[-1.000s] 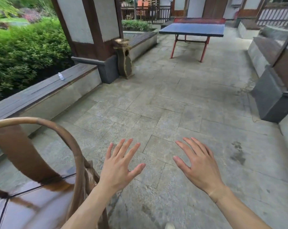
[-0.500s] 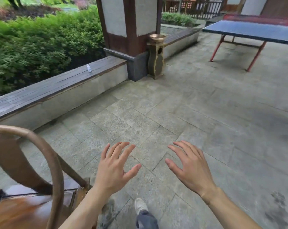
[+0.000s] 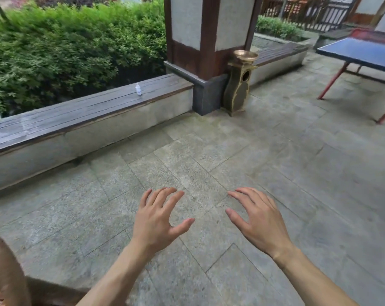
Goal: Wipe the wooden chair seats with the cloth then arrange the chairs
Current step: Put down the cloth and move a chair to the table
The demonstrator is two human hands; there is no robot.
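Both hands, left [image 3: 156, 219] and right [image 3: 262, 221], are held empty with fingers spread; the wooden chair [image 3: 8, 277] has slid to seven o'clock, only its blurred edge now seen

Soft even daylight, faint shadows, motion blur, wide-angle edge bending

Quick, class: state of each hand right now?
Left hand: open, fingers spread, holding nothing.
Right hand: open, fingers spread, holding nothing.
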